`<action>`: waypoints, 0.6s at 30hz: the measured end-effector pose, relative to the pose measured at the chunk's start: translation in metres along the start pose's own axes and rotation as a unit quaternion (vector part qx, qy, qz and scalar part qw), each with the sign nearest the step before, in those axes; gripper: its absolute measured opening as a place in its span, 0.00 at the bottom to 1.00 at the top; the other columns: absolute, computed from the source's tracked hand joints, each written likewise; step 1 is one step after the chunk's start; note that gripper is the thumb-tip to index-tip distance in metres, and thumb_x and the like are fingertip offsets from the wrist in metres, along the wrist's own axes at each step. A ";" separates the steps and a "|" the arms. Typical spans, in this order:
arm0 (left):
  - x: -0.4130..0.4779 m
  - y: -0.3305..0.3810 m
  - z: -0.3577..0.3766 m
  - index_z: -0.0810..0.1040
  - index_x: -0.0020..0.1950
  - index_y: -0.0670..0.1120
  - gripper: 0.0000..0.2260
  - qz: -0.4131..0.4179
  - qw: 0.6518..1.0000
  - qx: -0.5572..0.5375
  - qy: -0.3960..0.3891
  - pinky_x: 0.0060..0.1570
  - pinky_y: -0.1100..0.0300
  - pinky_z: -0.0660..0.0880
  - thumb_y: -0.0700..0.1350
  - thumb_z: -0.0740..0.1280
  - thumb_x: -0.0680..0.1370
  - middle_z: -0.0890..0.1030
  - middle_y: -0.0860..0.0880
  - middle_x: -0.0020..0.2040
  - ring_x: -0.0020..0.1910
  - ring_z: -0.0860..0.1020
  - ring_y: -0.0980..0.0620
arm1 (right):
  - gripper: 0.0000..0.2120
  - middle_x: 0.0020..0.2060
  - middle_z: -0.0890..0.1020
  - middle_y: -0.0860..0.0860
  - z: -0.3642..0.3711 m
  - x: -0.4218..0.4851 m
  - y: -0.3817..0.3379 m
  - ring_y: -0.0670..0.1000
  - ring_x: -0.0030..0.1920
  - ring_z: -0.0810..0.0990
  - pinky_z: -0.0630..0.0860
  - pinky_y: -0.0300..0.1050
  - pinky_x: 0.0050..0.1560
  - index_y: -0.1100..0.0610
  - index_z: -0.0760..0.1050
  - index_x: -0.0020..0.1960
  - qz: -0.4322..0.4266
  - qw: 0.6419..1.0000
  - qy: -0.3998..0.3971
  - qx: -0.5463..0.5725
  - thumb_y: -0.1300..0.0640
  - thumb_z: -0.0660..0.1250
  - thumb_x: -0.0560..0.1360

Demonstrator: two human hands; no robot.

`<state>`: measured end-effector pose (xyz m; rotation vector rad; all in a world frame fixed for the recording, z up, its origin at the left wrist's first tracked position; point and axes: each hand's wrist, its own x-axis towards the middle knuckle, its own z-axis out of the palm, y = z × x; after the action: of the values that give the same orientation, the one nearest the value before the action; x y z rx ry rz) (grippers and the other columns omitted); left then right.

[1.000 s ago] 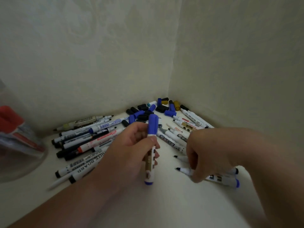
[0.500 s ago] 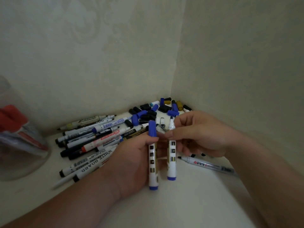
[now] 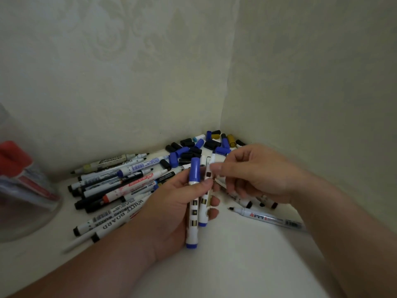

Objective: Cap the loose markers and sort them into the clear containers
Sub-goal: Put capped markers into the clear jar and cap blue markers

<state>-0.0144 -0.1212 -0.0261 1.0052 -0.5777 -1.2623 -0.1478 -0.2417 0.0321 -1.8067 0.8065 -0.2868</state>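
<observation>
My left hand [image 3: 169,209] grips two white markers upright, side by side. The nearer one is a capped blue marker [image 3: 194,173]. Beside it stands an uncapped blue marker [image 3: 203,219], its tip pointing up, and my right hand [image 3: 257,175] pinches its upper end between thumb and fingers. Loose blue, black and yellow caps [image 3: 199,147] lie in the corner behind the hands. A clear container [image 3: 43,211] with red-capped markers inside stands at the far left.
A pile of uncapped markers [image 3: 118,183] lies to the left of my left hand. One uncapped marker [image 3: 268,218] lies alone under my right wrist, with a few more under the right hand. Two walls [image 3: 223,93] meet in a corner just behind the caps.
My right hand lifted an uncapped marker off the surface and brought it beside the capped one. My left fingers now hold both markers.
</observation>
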 end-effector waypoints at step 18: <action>0.004 0.001 -0.001 0.75 0.56 0.41 0.13 -0.008 1.000 -0.019 0.006 0.29 0.56 0.73 0.42 0.71 0.73 0.82 0.41 0.43 0.31 0.76 0.49 | 0.11 0.48 0.83 0.50 -0.035 0.131 -0.016 0.50 0.46 0.80 0.78 0.45 0.47 0.55 0.82 0.54 -0.006 0.845 0.038 -0.533 0.56 0.74 0.73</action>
<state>-0.0124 -0.1250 -0.0263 0.9872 -0.5355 -1.2769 -0.0640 -0.3490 0.0356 -2.8476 1.1270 0.1452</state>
